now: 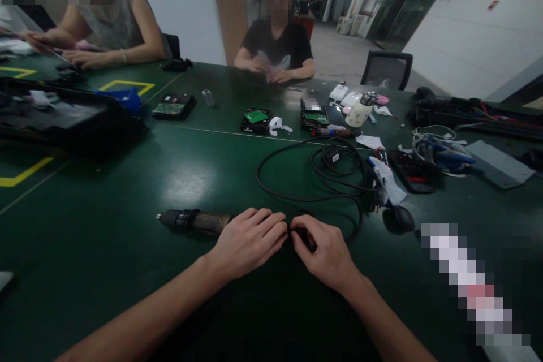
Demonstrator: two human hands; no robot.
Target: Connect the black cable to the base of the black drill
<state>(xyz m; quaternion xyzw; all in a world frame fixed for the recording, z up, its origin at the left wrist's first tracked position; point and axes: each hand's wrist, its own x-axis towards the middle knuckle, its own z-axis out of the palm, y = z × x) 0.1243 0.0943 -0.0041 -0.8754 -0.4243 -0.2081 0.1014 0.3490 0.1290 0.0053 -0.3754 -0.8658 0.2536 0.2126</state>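
A dark electric screwdriver (208, 222) lies along the green table, its bit end pointing left. Wrapped over its rear part is my left hand (248, 242), fingers closed around the body. Close to the screwdriver's rear end, the thumb and fingers of my right hand (326, 248) pinch the dark end of a cable. Whether this end sits in the screwdriver's socket is hidden by the fingers. The black cable (278, 197) runs in loose loops behind both hands, with an adapter-like black block (333, 156) among the coils.
Across the table (127, 260) two people sit. Hard drives (173, 106) with green boards lie at the back, near a cream bottle (360, 111). A black bin (63, 116) stands left. To the right are a rubber air blower (401, 218), a phone-like tray (411, 171) and bundled cables (443, 153).
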